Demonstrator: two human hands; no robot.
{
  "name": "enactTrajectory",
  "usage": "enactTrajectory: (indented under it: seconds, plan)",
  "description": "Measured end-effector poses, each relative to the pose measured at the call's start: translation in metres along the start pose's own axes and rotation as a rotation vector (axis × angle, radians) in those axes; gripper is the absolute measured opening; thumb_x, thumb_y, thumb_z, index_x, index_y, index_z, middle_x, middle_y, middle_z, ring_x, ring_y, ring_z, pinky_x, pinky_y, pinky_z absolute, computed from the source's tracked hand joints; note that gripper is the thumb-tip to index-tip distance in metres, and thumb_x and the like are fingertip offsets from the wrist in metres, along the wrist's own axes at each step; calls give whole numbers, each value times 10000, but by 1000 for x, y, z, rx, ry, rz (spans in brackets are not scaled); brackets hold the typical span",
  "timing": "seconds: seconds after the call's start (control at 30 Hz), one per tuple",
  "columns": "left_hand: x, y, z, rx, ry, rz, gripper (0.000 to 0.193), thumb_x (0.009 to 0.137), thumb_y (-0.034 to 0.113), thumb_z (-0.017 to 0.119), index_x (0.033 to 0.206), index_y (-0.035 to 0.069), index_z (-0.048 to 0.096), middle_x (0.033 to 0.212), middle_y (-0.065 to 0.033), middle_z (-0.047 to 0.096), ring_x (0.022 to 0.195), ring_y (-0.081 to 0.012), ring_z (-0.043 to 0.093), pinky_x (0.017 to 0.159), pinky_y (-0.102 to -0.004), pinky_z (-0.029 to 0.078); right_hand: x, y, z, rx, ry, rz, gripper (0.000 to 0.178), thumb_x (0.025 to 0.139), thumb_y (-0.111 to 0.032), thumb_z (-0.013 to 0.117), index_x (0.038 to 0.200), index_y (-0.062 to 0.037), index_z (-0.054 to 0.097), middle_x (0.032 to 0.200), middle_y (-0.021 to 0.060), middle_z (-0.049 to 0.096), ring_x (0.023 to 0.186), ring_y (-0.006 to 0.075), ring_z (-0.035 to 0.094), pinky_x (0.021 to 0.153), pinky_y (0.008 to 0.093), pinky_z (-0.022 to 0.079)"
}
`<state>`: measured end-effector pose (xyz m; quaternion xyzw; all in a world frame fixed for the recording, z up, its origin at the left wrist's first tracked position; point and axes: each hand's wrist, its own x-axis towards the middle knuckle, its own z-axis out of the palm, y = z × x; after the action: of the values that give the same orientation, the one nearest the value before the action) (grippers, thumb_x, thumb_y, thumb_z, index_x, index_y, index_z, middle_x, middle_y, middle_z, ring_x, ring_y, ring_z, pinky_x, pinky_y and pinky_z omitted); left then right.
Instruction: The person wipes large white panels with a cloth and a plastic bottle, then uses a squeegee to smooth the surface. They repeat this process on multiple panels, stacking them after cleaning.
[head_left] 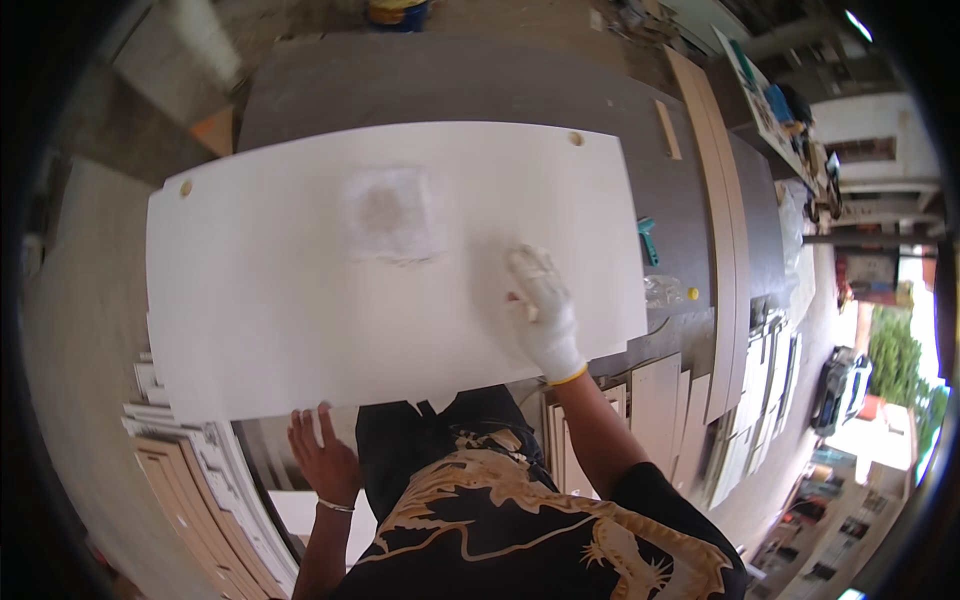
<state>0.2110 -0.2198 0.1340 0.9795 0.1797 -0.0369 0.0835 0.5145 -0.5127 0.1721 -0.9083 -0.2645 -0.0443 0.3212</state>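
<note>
A large white panel (280, 310) lies across a dark worktop, with a round recess near each of its far corners. On its far middle part is a pale, squarish patch (385, 210) with a brownish centre; blur hides whether it is a cloth or a mark. My right hand (545, 315), in a white glove with a yellow cuff, is over the right half of the panel, fingers extended. Whether it touches the surface I cannot tell. My bare left hand (325, 455) has its fingers apart at the panel's near edge, with a bracelet on the wrist.
Right of the panel, a green-handled tool (648, 242) and a clear bottle with a yellow cap (692, 294) lie on the dark worktop (450, 80). Long wooden strips (715, 200) run beyond them. Stacked boards (195, 500) stand at the lower left, more at the right.
</note>
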Motion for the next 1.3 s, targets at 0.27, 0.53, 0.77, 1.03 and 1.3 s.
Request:
enactTrajectory:
  seconds: [0.27, 0.53, 0.77, 1.03, 1.3]
  plan:
    - [5, 54, 28, 71, 183, -82, 846, 821, -83, 566, 1634, 6, 348, 1674, -301, 323, 1548, -509, 313, 1270, -585, 301, -8, 269, -136, -80, 339, 789, 513, 992, -131, 595, 1492, -21, 573, 1342, 224, 711, 1219, 366, 708, 1040, 439, 552]
    - [12, 200, 28, 24, -8, 114, 715, 847, -31, 587, 1552, 35, 489, 1656, -298, 356, 1542, -503, 332, 1262, -564, 331, 52, 428, -77, -583, -313, 1417, 845, 919, -398, 761, 1594, -114, 339, 1619, 130, 452, 1502, 305, 446, 1156, 600, 372]
    - [6, 282, 30, -28, -63, 181, 630, 880, 40, 587, 1507, 6, 535, 1660, -298, 354, 1557, -509, 308, 1267, -582, 308, 33, 484, -48, -173, -16, 1511, 694, 980, -348, 702, 1533, -36, 419, 1352, 175, 708, 1217, 341, 718, 1031, 463, 553]
    - [18, 341, 46, -168, -132, 408, 653, 892, 66, 573, 1535, -7, 489, 1684, -160, 395, 1591, -352, 318, 1292, -577, 252, -7, 325, -172, 770, 277, 643, 598, 962, 3, 529, 1559, -34, 517, 805, 16, 530, 569, 73, 457, 527, 267, 483]
    - [12, 340, 57, -147, -67, 452, 598, 879, 55, 593, 1472, -15, 553, 1678, -174, 387, 1581, -376, 323, 1284, -588, 266, -124, 256, -249, -97, -490, -108, 585, 766, -44, 713, 1348, -93, 679, 961, 139, 734, 874, 357, 708, 778, 452, 571]
